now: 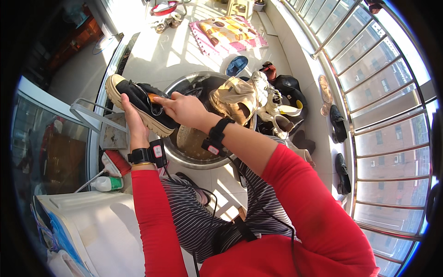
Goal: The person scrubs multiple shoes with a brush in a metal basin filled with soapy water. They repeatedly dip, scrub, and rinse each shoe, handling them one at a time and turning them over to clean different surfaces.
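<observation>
My left hand [135, 123] grips a black lace-up shoe [138, 95] with a thick cream lugged sole from below, tilted above the left rim of a metal basin [173, 160]. My right hand [187, 109] presses a small orange-brown tool [152, 97], mostly hidden by the fingers, against the shoe's laced upper. Brownish water [199, 149] fills the front of the basin, and a beige shoe [183, 136] sits partly in it. A beige high-top shoe [230, 91] rests at the basin's right side.
More shoes [277, 107] crowd the floor right of the basin. Black shoes [338, 123] stand along the ledge by the railing [387, 130]. A red-bristled broom [117, 163] and a white bottle [108, 183] are at left. Folded cloth [226, 31] lies beyond.
</observation>
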Tool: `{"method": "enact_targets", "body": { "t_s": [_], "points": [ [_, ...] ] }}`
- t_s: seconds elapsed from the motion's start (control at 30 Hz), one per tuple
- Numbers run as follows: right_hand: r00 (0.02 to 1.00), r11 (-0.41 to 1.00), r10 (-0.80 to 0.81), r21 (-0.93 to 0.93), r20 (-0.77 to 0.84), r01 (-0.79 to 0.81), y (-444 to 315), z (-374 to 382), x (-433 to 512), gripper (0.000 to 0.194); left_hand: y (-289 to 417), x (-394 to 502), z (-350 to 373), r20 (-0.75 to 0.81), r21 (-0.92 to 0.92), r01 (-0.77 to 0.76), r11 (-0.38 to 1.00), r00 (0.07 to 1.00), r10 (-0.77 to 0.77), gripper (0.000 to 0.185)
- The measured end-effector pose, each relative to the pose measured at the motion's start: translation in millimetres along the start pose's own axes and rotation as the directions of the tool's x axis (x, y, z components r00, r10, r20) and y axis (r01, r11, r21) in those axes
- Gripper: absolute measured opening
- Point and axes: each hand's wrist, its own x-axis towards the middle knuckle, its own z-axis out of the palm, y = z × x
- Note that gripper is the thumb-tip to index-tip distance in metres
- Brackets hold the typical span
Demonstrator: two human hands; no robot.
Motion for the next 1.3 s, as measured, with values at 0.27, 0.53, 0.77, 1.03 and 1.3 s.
{"method": "enact_targets", "body": {
  "t_s": [0.27, 0.53, 0.77, 1.03, 1.3],
  "points": [
    [0.978, 0.976, 0.063, 0.192, 0.199, -0.101, -13.3, -10.7, -0.9, 0.037, 12.1, 6.6, -17.7, -0.086, 0.046, 0.113, 0.993, 0.99, -0.109, 0.089],
    [0.946, 0.879, 0.294, 0.349, 0.137, -0.324, -11.7, -5.0, 16.0, 0.036, -12.1, -2.0, 1.0, 0.106, -0.015, 0.136, 0.991, 0.985, -0.134, 0.08],
    [0.981, 0.972, -0.041, 0.236, 0.19, -0.005, 1.9, -33.9, 9.4, 0.037, -3.5, 7.1, -16.1, 0.12, -0.09, 0.158, 0.983, 0.982, -0.147, 0.085],
    [0.994, 0.991, -0.005, -0.135, 0.107, 0.02, -6.5, -46.3, -7.4, 0.035, 0.3, -4.7, -10.0, 0.077, -0.012, 0.064, 0.998, 0.995, -0.063, 0.093],
    [0.991, 0.979, 0.123, -0.158, -0.054, -0.13, -14.7, -29.8, 7.9, 0.035, -19.7, -14.7, 24.0, 0.198, -0.121, 0.215, 0.969, 0.962, -0.189, 0.082]
  ]
}}
